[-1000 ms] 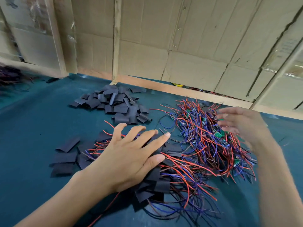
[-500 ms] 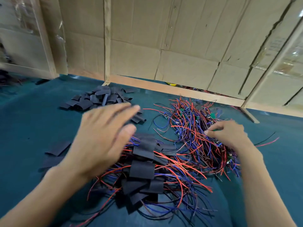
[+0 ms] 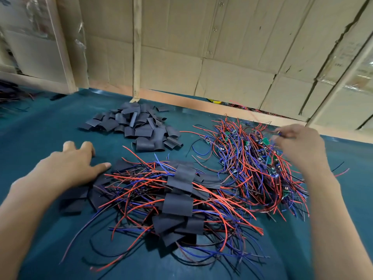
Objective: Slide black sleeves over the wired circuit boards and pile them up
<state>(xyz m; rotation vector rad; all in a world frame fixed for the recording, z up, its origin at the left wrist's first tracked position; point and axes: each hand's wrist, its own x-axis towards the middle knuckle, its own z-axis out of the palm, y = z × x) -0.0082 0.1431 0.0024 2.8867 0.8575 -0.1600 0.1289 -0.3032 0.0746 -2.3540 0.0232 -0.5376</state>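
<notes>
**Station Status: Sleeving Bench, Three Piles in View**

Nearest the person, at centre on the green table [image 3: 40, 138], lies the pile of sleeved boards [image 3: 177, 201]: black sleeves stacked roughly in a column, with red, blue and black wires fanning out left and right.

The left hand [image 3: 70, 164] rests palm down at the left edge of this pile. Its fingers are extended and spread, with the thumb tip just beside the wires. It holds nothing. A few loose flat sleeves [image 3: 74, 201] lie partly beneath the wrist.

To the right and slightly farther, the pile of bare wired boards [image 3: 252, 164] forms a dense tangle, with small green circuit boards showing among the wires. The right hand [image 3: 300, 146] is raised over the far right side of this tangle. Its fingertips appear to be drawn together on thin wires, but motion blur prevents confirmation of the grip.

Farther back, left of centre, sits the heap of empty black sleeves [image 3: 137, 128], apart from both other piles.

A cardboard wall [image 3: 222, 57] on a wooden frame closes the far edge of the table.
</notes>
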